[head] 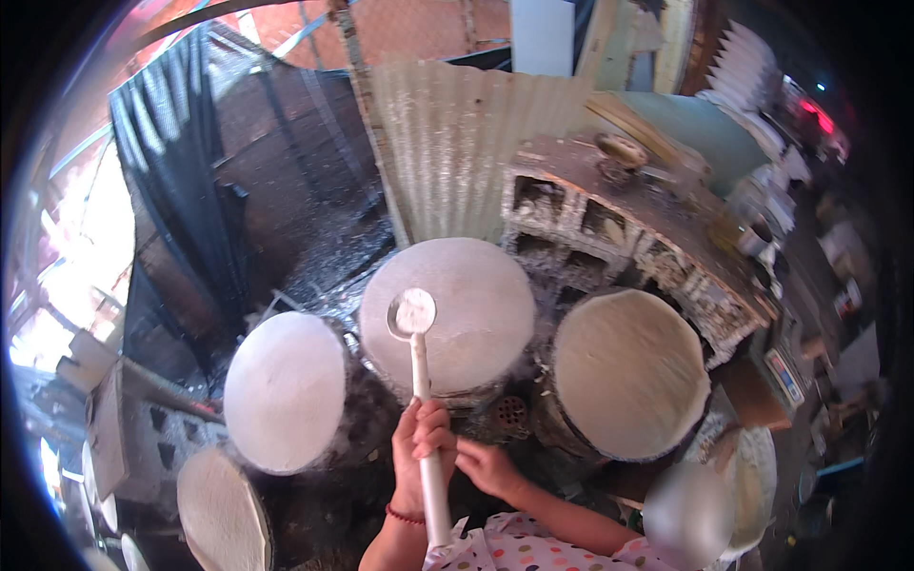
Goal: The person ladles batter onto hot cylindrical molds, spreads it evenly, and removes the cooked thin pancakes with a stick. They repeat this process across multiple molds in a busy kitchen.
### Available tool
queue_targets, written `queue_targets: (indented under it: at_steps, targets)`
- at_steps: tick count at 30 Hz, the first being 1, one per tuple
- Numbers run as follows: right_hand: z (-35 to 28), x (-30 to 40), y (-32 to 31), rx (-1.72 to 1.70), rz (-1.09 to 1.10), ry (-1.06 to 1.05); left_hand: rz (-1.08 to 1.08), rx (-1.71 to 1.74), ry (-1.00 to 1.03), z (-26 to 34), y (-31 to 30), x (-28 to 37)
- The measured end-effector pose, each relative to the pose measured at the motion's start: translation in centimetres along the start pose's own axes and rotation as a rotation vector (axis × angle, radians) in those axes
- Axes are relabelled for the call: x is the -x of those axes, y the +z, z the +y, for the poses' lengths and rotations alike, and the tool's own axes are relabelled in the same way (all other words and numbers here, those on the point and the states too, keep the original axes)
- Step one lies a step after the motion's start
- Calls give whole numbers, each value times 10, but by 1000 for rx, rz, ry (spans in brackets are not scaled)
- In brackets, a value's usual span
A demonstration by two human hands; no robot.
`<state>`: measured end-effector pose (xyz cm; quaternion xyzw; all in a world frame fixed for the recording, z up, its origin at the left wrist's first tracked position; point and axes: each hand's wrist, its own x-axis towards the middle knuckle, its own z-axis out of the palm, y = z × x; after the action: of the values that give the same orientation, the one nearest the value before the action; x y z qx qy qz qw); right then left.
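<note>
My left hand (421, 450), with a red bead bracelet at the wrist, is closed around the long pale handle of a ladle (421, 371). Whitish batter or residue shows in the ladle's bowl, which appears over the middle round griddle (464, 278), itself covered by a smooth pale layer. Just right of the handle, my right hand (493, 467) has its fingers curled up against my left hand; whether it grips anything is hidden. Pale sheets also cover the left griddle (285, 392) and the right griddle (632, 375), whose sheet has a loose, uneven rim.
Another covered griddle (221, 510) stands at lower left. A concrete-block ledge (607, 221) curves behind the right griddle. Corrugated metal (471, 143) and a dark tarp (178, 178) close off the back. A basin (753, 485) and a blurred pale shape (689, 514) are at lower right.
</note>
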<state>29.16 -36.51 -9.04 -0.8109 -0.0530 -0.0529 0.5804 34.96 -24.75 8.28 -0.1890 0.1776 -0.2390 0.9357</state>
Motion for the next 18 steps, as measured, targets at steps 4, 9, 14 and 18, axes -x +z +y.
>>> queue_targets:
  at_steps: [4,9,14,18]
  targets:
    - [-34,26,-6,-109,-30,262,10,44,-104,-1,-3,31]
    - [11,-14,-111,232,275,165,35,-130,76,6,4,56]
    - [35,-94,-232,657,444,314,13,-166,127,26,-7,65]
    - [55,-112,-272,819,336,404,80,-134,232,21,-3,72]
